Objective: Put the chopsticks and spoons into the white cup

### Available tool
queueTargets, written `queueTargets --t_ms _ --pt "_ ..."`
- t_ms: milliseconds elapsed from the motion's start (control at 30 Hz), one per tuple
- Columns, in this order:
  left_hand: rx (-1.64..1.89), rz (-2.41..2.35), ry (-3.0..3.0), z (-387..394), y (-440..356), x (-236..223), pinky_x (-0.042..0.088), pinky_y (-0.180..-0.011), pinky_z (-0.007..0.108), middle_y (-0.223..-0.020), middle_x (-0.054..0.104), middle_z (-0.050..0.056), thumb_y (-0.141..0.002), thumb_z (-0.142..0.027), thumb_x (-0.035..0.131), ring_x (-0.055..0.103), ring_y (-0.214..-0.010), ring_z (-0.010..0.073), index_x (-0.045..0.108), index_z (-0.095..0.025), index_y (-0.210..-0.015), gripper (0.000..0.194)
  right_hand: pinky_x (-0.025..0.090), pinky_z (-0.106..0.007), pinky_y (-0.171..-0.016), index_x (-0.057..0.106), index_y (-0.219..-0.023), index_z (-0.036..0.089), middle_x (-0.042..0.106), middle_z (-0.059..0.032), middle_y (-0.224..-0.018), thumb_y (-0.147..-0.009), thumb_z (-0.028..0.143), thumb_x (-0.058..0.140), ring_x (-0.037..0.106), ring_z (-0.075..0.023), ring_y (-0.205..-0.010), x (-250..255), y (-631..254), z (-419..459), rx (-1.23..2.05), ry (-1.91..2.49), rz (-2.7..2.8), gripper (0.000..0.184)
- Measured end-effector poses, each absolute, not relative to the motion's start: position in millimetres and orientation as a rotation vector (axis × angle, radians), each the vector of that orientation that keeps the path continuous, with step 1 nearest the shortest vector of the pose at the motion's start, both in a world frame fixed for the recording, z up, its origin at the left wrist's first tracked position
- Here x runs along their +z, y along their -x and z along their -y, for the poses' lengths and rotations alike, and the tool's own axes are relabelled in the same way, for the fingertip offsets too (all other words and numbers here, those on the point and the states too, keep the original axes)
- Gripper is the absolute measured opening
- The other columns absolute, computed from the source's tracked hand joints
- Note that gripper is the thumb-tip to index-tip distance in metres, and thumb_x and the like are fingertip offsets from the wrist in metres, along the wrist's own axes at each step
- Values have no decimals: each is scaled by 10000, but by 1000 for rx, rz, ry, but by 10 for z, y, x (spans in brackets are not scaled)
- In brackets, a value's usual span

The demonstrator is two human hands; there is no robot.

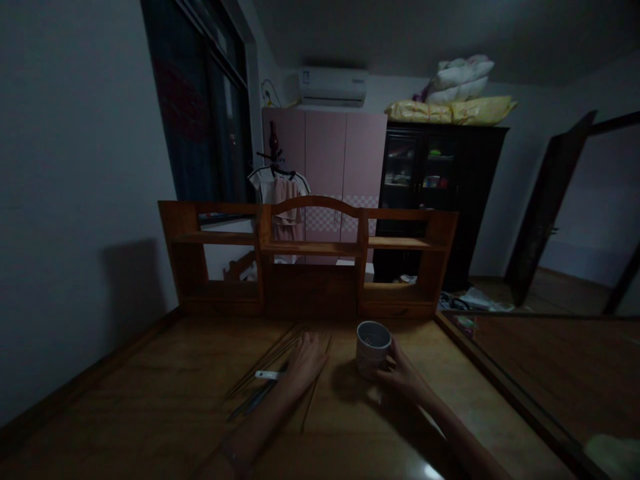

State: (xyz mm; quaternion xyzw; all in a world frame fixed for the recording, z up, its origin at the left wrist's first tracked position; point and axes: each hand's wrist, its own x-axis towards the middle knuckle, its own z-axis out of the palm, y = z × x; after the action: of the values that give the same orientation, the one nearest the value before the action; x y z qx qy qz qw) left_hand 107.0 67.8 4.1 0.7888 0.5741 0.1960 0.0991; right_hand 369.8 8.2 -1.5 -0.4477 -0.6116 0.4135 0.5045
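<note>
My right hand (400,373) is wrapped round the side of a grey cup-shaped holder (371,360), its mouth facing up and small light dots showing inside. The holder is almost upright at the middle right of the wooden tabletop. To its left, my left hand (307,360) is closed, low over a loose bundle of thin wooden chopsticks (270,357); what its fingers hold is hidden. A white handle (267,375) sticks out beside that wrist, near some dark slender utensils (250,403). One single chopstick (315,387) lies just right of the left hand.
A wooden shelf unit (310,250) with compartments borders the far side of the tabletop (165,387). A wall (85,200) runs along the left. Past the shelf stand a pink wardrobe (325,147), a dark cabinet (465,180) and a clothes rack (273,143). The room is dim.
</note>
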Motion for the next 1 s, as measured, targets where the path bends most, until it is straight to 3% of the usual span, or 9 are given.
queueTargets --t_ms 133,333,467,633,767,900,1000 --pt "482 -1763 -2364 -735 -1099 30 364 -987 417 -1277 541 237 -787 -351 573 467 -1229 361 533 -66 -1248 543 461 -444 -1011 277 -1429 309 492 -119 -1374 -589 340 854 546 -294 -1211 39 -3747 6 1050 1024 1455 1019" --pt "369 -1774 -2403 -837 -1201 82 376 -967 442 -1045 668 145 -820 -262 612 574 -1074 283 658 -120 -976 216 369 -480 -1079 198 -1475 301 456 -122 -1403 -733 432 756 421 -266 -1325 -5 -3994 34 847 1124 1528 938" --pt "370 -1771 -2379 -866 -1215 110 393 -968 451 -1037 651 89 -879 -320 593 578 -1044 235 636 -122 -976 225 423 -475 -1025 209 -1477 292 485 -125 -1360 -877 510 569 458 -258 -1288 94 -4120 64 683 1184 1532 733" --pt "474 -1669 -2321 -905 -1175 218 447 -870 379 -989 651 65 -830 -289 646 595 -962 205 628 -129 -895 174 504 -394 -902 309 -1430 288 568 -99 -1266 -929 516 476 565 -241 -1151 534 -4122 120 506 1179 1478 575" --pt "625 -1511 -2259 -921 -1174 450 452 -709 270 -857 684 49 -772 -206 637 633 -824 182 643 -140 -843 96 480 -323 -873 550 -1206 220 657 -80 -1111 -926 501 493 624 -226 -1013 1057 -4033 26 324 1188 1533 401" --pt "799 -1305 -2212 -803 -1164 820 435 -635 223 -821 703 34 -776 -243 592 652 -790 182 654 -167 -865 132 476 -252 -607 669 -892 155 684 -55 -754 -881 567 516 643 -198 -706 1546 -3782 -240 435 1224 1785 439" --pt "920 -1170 -2176 -647 -1146 1073 454 -651 219 -823 700 22 -798 -290 569 650 -786 178 639 -179 -880 154 435 -215 -504 698 -829 148 666 -22 -640 -832 585 581 622 -162 -578 1782 -3460 -411 569 1153 1957 453"
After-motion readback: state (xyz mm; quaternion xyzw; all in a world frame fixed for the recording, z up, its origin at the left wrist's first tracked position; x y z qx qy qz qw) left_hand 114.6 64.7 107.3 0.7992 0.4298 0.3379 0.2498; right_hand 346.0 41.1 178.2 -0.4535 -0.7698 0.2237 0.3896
